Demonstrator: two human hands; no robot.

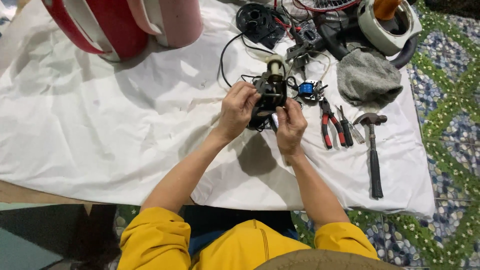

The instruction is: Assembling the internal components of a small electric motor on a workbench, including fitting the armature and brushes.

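A small black fan motor [270,90] with a cream-coloured top is held above a white cloth [110,125]. My left hand [236,109] grips its left side. My right hand [290,126] holds it from below on the right, fingers closed around its lower part. A black wire [224,56] runs from the motor toward the back. What my right fingers pinch, beyond the motor, is hidden.
Red-handled pliers [327,126], a screwdriver [345,127] and a hammer [373,150] lie to the right. A small blue coil part [306,88], a grey rag [366,77], black fan parts [260,21], a white round housing [387,27] and a red and white body [115,25] lie behind.
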